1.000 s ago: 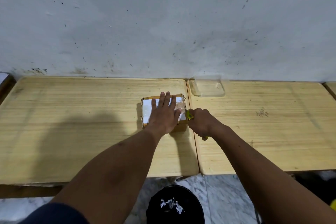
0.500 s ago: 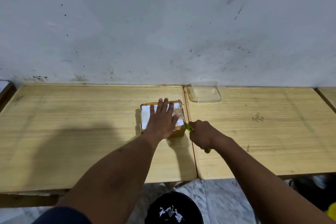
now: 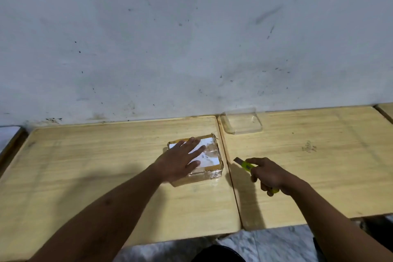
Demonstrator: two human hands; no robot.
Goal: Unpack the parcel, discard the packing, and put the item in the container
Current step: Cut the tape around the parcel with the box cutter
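Observation:
A small cardboard parcel point(image 3: 209, 156) with a white label and clear tape lies on the left wooden table. My left hand point(image 3: 180, 160) presses flat on its top, fingers spread. To the right of the parcel, my right hand point(image 3: 269, 174) grips a yellow-green utility knife point(image 3: 244, 164), its blade pointing at the parcel but apart from it. A clear plastic container point(image 3: 242, 123) stands empty at the back, against the wall, on the right table.
Two wooden tables point(image 3: 106, 176) point(image 3: 319, 166) stand side by side with a narrow seam between them, against a scuffed white wall. A black bin point(image 3: 219, 254) sits on the marble floor below the front edge.
My right hand has pulled the knife away from the parcel's right side, toward the right. The parcel has turned slightly under my left hand. The camera view has tilted.

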